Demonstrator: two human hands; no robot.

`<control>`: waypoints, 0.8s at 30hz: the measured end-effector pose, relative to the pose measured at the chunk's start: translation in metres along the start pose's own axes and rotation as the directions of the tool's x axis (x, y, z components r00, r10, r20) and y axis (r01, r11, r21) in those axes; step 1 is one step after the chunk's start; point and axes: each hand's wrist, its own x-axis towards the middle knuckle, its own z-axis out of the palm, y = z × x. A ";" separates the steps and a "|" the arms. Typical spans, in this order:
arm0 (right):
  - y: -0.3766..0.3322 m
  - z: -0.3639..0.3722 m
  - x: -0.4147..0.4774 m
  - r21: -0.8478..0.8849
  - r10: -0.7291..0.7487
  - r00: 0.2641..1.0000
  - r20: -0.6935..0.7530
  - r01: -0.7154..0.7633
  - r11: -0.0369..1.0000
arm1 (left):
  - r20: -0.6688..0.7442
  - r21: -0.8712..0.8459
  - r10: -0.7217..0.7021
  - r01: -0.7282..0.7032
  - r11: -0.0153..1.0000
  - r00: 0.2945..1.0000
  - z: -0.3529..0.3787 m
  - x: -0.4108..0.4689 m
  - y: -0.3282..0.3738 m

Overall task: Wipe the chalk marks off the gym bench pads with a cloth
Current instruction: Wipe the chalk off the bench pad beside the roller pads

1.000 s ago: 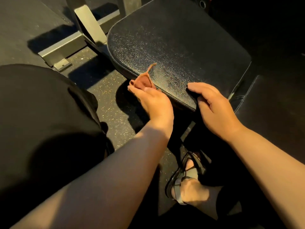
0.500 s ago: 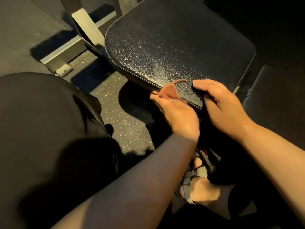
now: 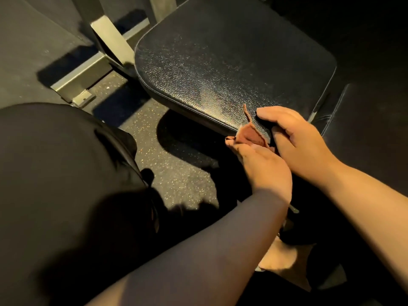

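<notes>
- Closest in, down at 8 o'clock, is the person's dark-clothed knee (image 3: pixel 55 173). A bare foot (image 3: pixel 280 255) in what looks like a sandal shows at 5 o'clock.
- Both arms reach up toward the near corner of the bench pad (image 3: pixel 220 62), and the hands are right next to each other there.
- The left hand (image 3: pixel 265 171) has the reddish-brown cloth (image 3: pixel 250 136) bunched in its fingers and pushed against the pad's front edge. A little tail of fabric pokes up over the top.
- The right hand (image 3: pixel 304 140), at 2 o'clock from the left, has its fingers curled over that same corner. It looks like it's bracing the pad, not wiping.
- So I'd say we're mid-wipe, working the seam and side lip at the near corner.
- I honestly can't tell chalk from glare on that shiny black top. There's a pale haze near the middle, so maybe.
- My guess for the next move: the right hand has to get out of the way, then the cloth can sweep up across the top toward 12 o'clock.
- A second pad (image 3: pixel 364 129) sits at 3 o'clock in deep shadow and probably needs its turn too.
- Further back there's speckled rubber floor (image 3: pixel 176 168), with the steel frame (image 3: pixel 88 69) off at 10 o'clock.
</notes>
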 end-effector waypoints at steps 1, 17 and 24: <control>-0.001 0.002 0.001 -0.002 0.005 1.000 -0.008 -0.005 1.000 | 0.002 -0.013 0.033 -0.033 0.999 0.999 -0.006 0.000 0.002; -0.011 0.010 0.007 0.005 0.038 0.996 -0.075 -0.038 0.999 | -0.011 -0.131 0.243 -0.243 0.961 0.970 -0.020 -0.001 0.006; -0.020 0.013 0.014 0.027 0.084 0.993 -0.077 -0.082 0.996 | -0.255 -0.323 0.084 -0.167 0.931 0.963 -0.041 0.065 0.043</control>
